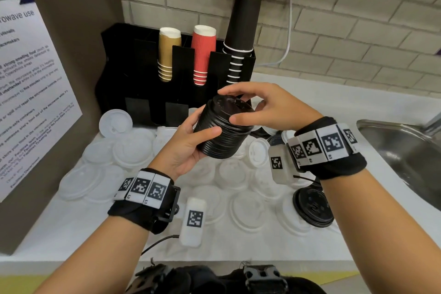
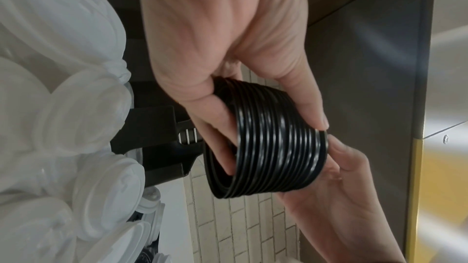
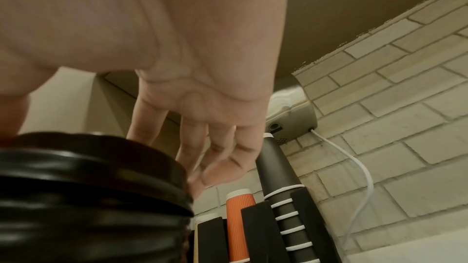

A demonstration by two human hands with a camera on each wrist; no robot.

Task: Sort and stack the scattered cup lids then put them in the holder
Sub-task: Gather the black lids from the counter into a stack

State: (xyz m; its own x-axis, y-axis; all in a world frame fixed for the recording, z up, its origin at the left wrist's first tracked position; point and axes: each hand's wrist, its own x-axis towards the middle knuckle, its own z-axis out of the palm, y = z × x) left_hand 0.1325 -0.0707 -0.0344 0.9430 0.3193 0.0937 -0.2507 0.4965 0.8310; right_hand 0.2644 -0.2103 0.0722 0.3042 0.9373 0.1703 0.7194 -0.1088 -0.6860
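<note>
**Black lids gathered into one stack, white lids still loose**

Nearest the camera, both forearms reach in over the counter edge. Left hand [image 1: 191, 148] wraps its fingers and thumb round the lower part of the stack of black lids [image 1: 224, 126], carrying it tilted above the counter. Right hand [image 1: 267, 105] caps the top, thumb on the near rim and fingers curved over the far rim, apparently squaring the lids so they nest tight before storage.

Below and around the hands, white lids [image 1: 133, 150] lie scattered over the counter [image 1: 71, 229], some overlapping. One loose black lid [image 1: 312, 206] sits near right, not yet added to the stack.

Farther back stands the black holder [image 1: 133, 59] with gold, red and black cup columns; its low front slots look like the likely destination. A steel sink [image 1: 405, 150] lies right.
</note>
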